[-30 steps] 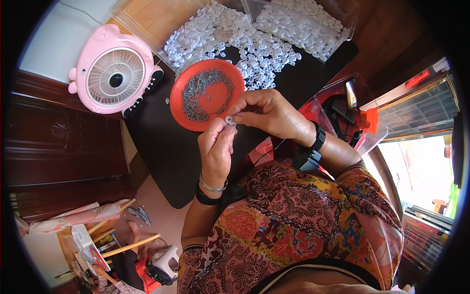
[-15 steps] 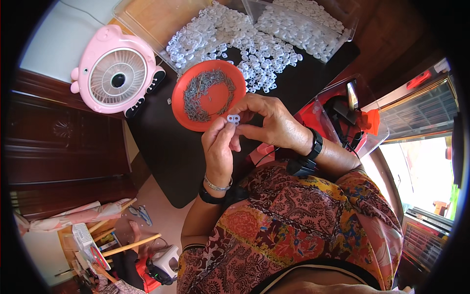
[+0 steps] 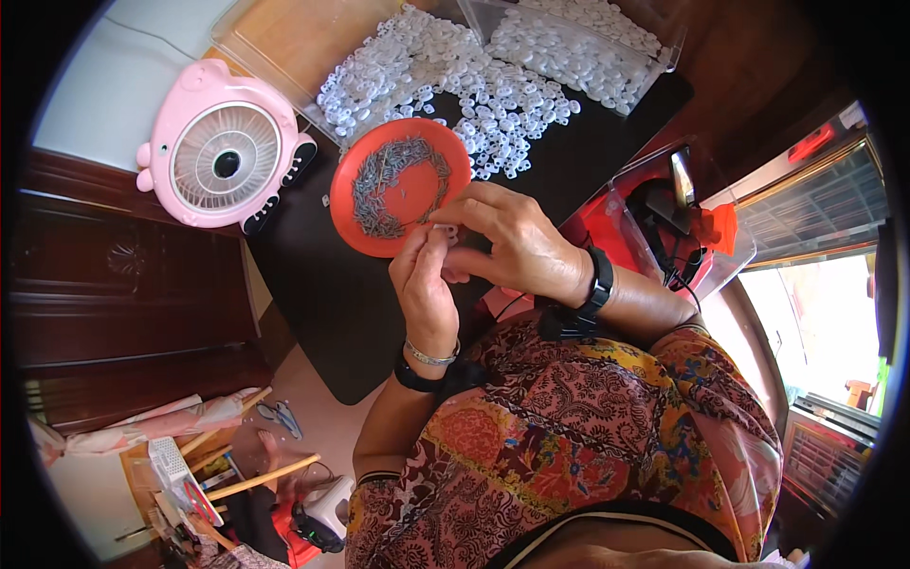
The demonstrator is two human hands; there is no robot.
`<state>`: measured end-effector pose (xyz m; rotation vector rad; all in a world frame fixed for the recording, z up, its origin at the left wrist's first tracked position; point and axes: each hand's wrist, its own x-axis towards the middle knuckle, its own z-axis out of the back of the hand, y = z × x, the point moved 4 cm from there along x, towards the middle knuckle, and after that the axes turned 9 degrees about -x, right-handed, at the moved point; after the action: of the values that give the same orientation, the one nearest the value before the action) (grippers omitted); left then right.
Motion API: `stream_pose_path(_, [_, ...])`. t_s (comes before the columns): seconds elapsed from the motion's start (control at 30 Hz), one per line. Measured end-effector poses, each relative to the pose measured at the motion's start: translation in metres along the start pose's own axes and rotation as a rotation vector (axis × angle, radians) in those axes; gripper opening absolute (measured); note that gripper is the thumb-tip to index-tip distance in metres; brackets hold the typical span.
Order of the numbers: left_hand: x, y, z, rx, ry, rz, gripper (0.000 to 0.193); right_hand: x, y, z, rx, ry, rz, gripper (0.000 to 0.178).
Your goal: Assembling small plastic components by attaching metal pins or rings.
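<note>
A small white piece [image 3: 450, 230] is pinched btwn thumb & fingertips of the L hand [image 3: 426, 289], near the rim of the orange dish [image 3: 349, 224] on the dark counter [image 3: 313, 308]. The R hand [image 3: 523, 245] is bent over it w/ fingers curled; whether it's gripped there too can't be told. Prob. plastic: v. light, stiff, maybe a bit slick, not esp. fragile. Best taken by its outer edges, w/ only light fingertip pressure needed.
</note>
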<state>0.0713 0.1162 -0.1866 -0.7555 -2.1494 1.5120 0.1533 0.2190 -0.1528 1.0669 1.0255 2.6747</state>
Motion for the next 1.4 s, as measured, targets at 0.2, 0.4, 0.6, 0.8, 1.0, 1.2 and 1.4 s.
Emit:
stream_pose_path(0.2, [-0.001, -0.005, 0.000, -0.127, 0.130, -0.053, 0.028, -0.002, -0.004, -0.001, 0.051, -0.031, 0.089, 0.038])
stream_pose_path(0.4, [-0.004, -0.008, -0.001, -0.104, 0.058, -0.080, 0.021, -0.005, -0.009, -0.003, 0.201, -0.007, 0.111, 0.041])
stream_pose_path(0.6, [-0.006, -0.010, -0.002, -0.036, 0.008, -0.112, 0.021, -0.008, -0.009, -0.003, 0.246, -0.007, 0.104, 0.042])
stream_pose_path(0.8, [-0.008, -0.013, -0.003, -0.014, 0.019, -0.123, 0.025, -0.008, -0.008, 0.000, 0.242, 0.011, 0.122, 0.041])
stream_pose_path(1.0, [-0.007, -0.009, 0.000, 0.009, -0.008, -0.115, 0.026, -0.010, -0.005, -0.002, 0.096, 0.040, 0.155, 0.036])
stream_pose_path(1.2, [-0.004, -0.003, 0.002, 0.011, -0.014, -0.057, 0.025, -0.011, -0.007, -0.007, 0.035, 0.007, 0.138, 0.026])
stream_pose_path(1.4, [-0.007, 0.001, 0.007, 0.068, 0.043, -0.197, 0.019, -0.010, -0.002, -0.003, 0.009, 0.018, 0.199, 0.027])
